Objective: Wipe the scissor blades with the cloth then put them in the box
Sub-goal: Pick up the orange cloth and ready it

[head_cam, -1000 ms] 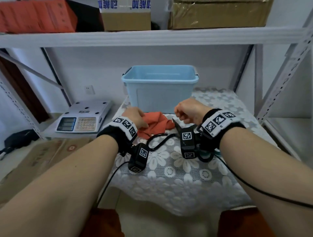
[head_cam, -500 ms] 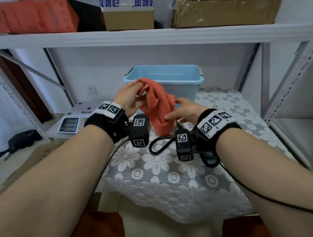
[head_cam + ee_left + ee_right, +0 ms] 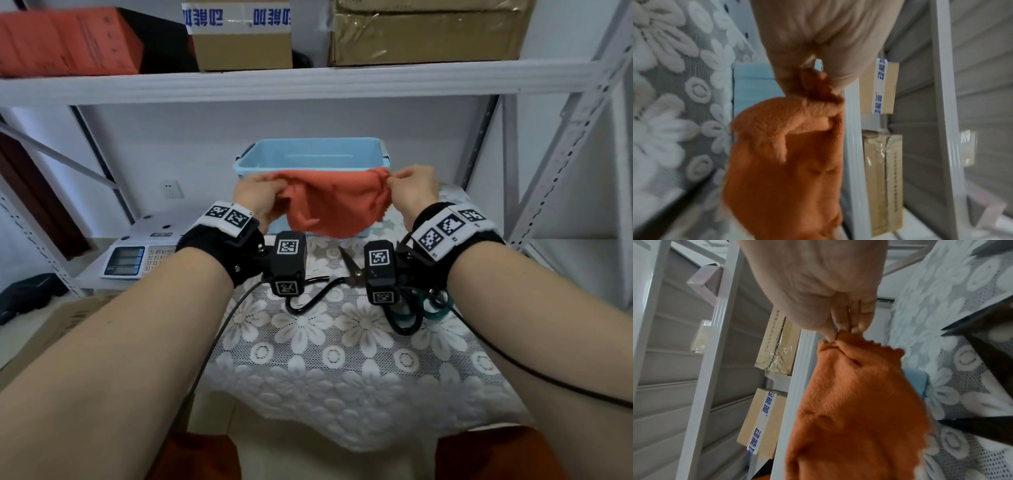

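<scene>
An orange cloth [image 3: 334, 204] hangs spread in the air in front of the light blue box [image 3: 311, 156]. My left hand [image 3: 257, 200] grips its left end, bunched in the fingers [image 3: 813, 84]. My right hand [image 3: 412, 190] pinches its right corner between thumb and fingertips [image 3: 844, 328]. The scissors [image 3: 352, 269] lie on the lace tablecloth below the cloth, dark blades pointing away, teal handles [image 3: 435, 306] mostly hidden behind my right wrist camera. In the right wrist view the dark blades [image 3: 986, 353] show at the right edge.
A white lace cloth with flowers covers the shelf surface [image 3: 329, 359]. A digital scale [image 3: 137, 255] sits at the left. Cardboard boxes [image 3: 424, 31] stand on the upper shelf. Metal shelf posts [image 3: 561, 150] rise at the right. Black cables [image 3: 308, 298] trail over the surface.
Both hands lifted the cloth off the surface, then pulled apart, so the bunched cloth is now stretched wide between them. The scissors stayed on the table.
</scene>
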